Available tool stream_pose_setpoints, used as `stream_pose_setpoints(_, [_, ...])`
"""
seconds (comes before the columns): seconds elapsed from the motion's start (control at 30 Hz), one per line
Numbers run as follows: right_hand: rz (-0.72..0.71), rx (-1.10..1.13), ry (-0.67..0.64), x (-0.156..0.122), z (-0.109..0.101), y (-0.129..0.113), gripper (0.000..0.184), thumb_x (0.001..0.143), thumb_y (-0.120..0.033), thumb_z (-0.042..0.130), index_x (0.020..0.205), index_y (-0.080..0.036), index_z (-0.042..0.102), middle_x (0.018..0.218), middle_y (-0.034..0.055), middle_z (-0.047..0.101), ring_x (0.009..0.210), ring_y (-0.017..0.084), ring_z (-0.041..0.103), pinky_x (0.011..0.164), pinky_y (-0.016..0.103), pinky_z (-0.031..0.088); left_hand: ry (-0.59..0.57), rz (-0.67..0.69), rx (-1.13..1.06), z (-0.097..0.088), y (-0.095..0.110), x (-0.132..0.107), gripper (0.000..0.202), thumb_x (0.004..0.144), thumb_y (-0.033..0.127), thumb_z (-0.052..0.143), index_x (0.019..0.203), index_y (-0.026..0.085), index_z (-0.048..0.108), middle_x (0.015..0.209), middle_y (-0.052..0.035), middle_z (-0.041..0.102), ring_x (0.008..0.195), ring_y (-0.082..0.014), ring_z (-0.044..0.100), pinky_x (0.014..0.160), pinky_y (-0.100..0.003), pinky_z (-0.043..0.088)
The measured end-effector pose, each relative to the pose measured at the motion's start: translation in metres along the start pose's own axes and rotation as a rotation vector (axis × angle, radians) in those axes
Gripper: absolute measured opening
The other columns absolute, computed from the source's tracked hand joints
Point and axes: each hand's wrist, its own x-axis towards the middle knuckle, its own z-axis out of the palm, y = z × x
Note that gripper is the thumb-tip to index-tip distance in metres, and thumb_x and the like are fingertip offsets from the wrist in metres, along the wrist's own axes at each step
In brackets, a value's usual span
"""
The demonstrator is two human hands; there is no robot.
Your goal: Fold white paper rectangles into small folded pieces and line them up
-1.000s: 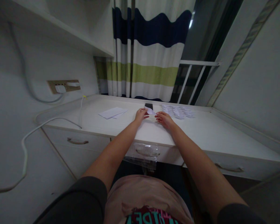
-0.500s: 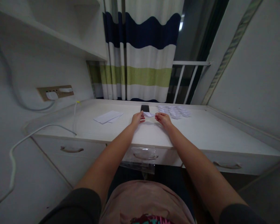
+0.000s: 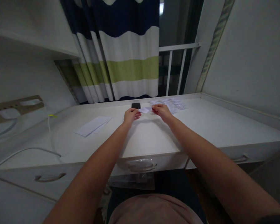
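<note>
A small folded piece of white paper (image 3: 144, 110) is held between my two hands, just above the desk. My left hand (image 3: 131, 115) pinches its left end, the lower fingers partly spread. At its right end, my right hand (image 3: 161, 112) is closed with the fingertips together. Behind my right hand lies a pile of folded white papers (image 3: 177, 104). A flat black object (image 3: 136, 105), perhaps a phone, rests just beyond my left hand. Flat white paper sheets (image 3: 93, 126) lie overlapping to the left.
The white desk (image 3: 200, 124) has drawers along its front, with clear plastic (image 3: 140, 165) hanging at the middle one. A white cable (image 3: 25, 151) crosses the desk's left end. A striped curtain (image 3: 133, 71) hangs behind, and a wall socket (image 3: 16, 107) is at left.
The camera view has tilted down and turned to the right. Both hands still hold the folded paper, which now looks more angled between them.
</note>
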Motion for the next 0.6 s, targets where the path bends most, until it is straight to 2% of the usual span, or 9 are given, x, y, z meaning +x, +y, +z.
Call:
stream_pose_setpoints(0.13, [-0.038,-0.047,0.034,0.016,-0.024,-0.010,0.012,0.065,-0.009,0.069,0.059,-0.014,0.060,0.052,0.0000,0.058,0.052,0.009,0.055,0.056,0.022,0.048,-0.034,-0.005,0.021,0.026,0.006,0.016,0.012,0.071,0.021,0.063,0.073,0.016,0.052,0.067,-0.0029,0.064,0.063,-0.0133,0.063,0.066,-0.027,0.050])
stream_pose_setpoints(0.27, [-0.097,-0.056,0.076,0.035,-0.060,-0.013,0.014,0.063,-0.011,0.073,0.059,-0.014,0.059,0.052,-0.0004,0.057,0.051,0.008,0.055,0.055,0.022,0.048,-0.111,0.027,0.048,0.060,0.009,0.035,0.013,0.071,0.022,0.064,0.074,0.016,0.054,0.069,-0.0029,0.063,0.067,-0.0131,0.063,0.067,-0.027,0.050])
stream_pose_setpoints(0.43, [-0.123,-0.062,0.175,0.051,-0.113,-0.016,0.015,0.064,-0.014,0.074,0.062,-0.015,0.059,0.053,-0.0006,0.057,0.054,0.009,0.056,0.057,0.023,0.050,-0.203,0.120,0.133,0.114,0.004,0.058,0.009,0.071,0.021,0.064,0.071,0.015,0.057,0.069,-0.0027,0.060,0.064,-0.0119,0.059,0.064,-0.026,0.049])
stream_pose_setpoints(0.6, [-0.092,-0.103,0.324,0.052,-0.160,-0.029,0.012,0.069,-0.011,0.069,0.061,-0.013,0.060,0.052,0.0005,0.058,0.051,0.008,0.055,0.054,0.021,0.049,-0.289,0.217,0.292,0.172,-0.006,0.072,0.006,0.072,0.020,0.060,0.071,0.015,0.059,0.067,-0.0035,0.060,0.064,-0.0128,0.057,0.062,-0.025,0.047])
